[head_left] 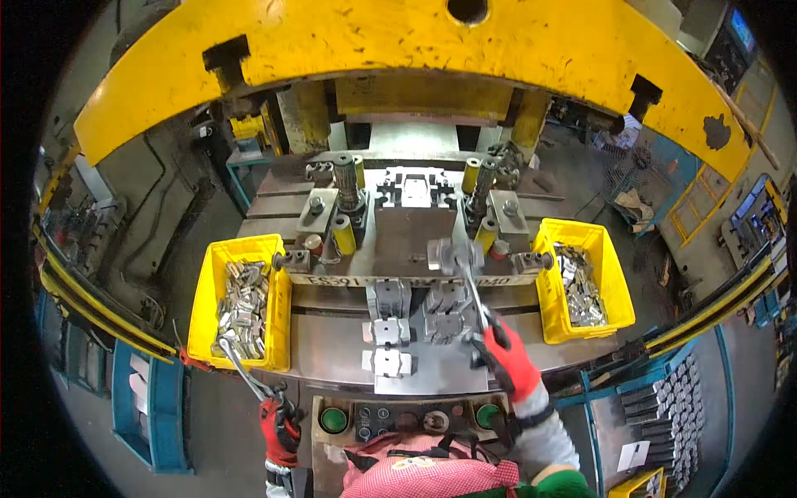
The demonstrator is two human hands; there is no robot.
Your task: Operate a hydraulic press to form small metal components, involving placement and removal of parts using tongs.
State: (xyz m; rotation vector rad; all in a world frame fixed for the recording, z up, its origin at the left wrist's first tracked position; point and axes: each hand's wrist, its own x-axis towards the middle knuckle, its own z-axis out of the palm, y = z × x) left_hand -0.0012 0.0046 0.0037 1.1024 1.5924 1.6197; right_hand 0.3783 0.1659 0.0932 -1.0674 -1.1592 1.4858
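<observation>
My right hand (pixel 510 357), in a red glove, is closed around the handles of long metal tongs (pixel 471 290). At their far end is a grey stamped metal part (pixel 445 256), above the front edge of the die. My left hand (pixel 281 427), also red-gloved, is closed on a second pair of metal tongs (pixel 241 361). Their tip reaches the near rim of the left yellow bin (pixel 282 336), which holds small metal pieces. Between my hands, grey metal parts (pixel 387 332) stand in a column on the bench plate, beside another stack of parts (pixel 447 315).
The yellow press beam (pixel 374 37) arches overhead. Yellow-capped guide posts (pixel 344 235) flank the lower die, where a bright part (pixel 415 191) sits. A right yellow bin (pixel 614 307) holds metal pieces. Near me is a control panel with green buttons (pixel 334 419).
</observation>
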